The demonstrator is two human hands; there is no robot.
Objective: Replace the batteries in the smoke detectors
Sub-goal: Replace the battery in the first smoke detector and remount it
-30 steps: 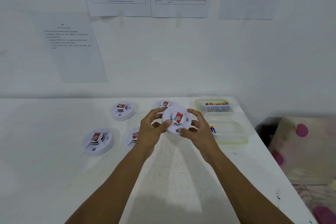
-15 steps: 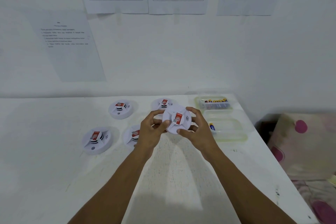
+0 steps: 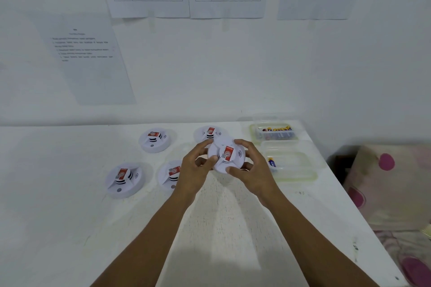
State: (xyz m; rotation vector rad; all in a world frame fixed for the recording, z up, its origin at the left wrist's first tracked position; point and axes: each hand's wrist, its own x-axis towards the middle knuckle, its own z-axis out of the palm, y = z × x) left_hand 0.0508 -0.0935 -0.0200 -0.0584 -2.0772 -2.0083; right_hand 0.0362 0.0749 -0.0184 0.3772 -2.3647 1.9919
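While raised above the white worktop (image 3: 70,228), a round white plastic smoke detector (image 3: 225,155) sits gripped by curled left hand (image 3: 194,171) and right hand (image 3: 253,170).

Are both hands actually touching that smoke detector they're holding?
Touching. The head view shows the left hand and right hand with fingers curled round the rim of the detector.

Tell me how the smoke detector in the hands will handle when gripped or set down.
The held smoke detector looks like rigid moulded plastic, so it probably won't flex. Fingertips of the left hand and right hand carry it, suggesting it's light. Its smooth rim may be slippery.
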